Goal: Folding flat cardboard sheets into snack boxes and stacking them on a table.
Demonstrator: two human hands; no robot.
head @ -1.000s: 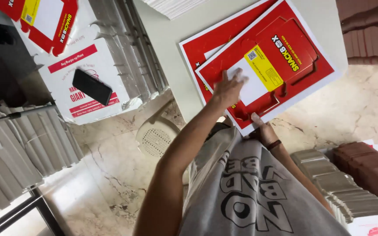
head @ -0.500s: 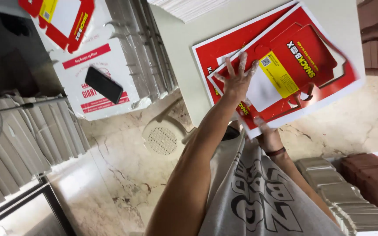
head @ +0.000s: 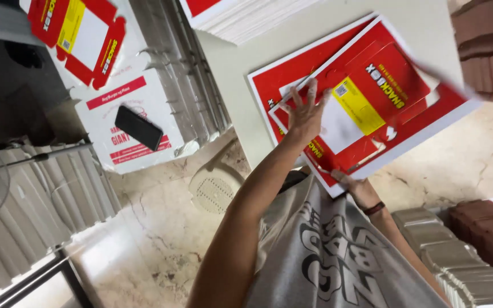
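Observation:
A red printed cardboard sheet (head: 395, 85) with a yellow and white panel lies tilted on top of another red sheet (head: 266, 91) on a pale table (head: 241, 80). My left hand (head: 305, 111) rests on the top sheet's left part, fingers spread apart. At the sheet's near edge my right hand (head: 354, 185), with a dark wristband, pinches the cardboard. The sheet's far right corner is blurred. My grey printed shirt (head: 338, 256) fills the bottom of the view.
A black phone (head: 138, 127) lies on a white printed carton (head: 115, 97), with a red die-cut blank (head: 81, 37) beyond it. White sheets (head: 246, 20) are stacked at the top. Grey flat cartons (head: 35, 194) and brown stacks (head: 486, 45) flank a marble floor with a round drain (head: 215, 188).
The top red sheet has shifted up and to the right off the one beneath. My left hand has slid across it with fingers spreading; my right hand kept hold of the near edge.

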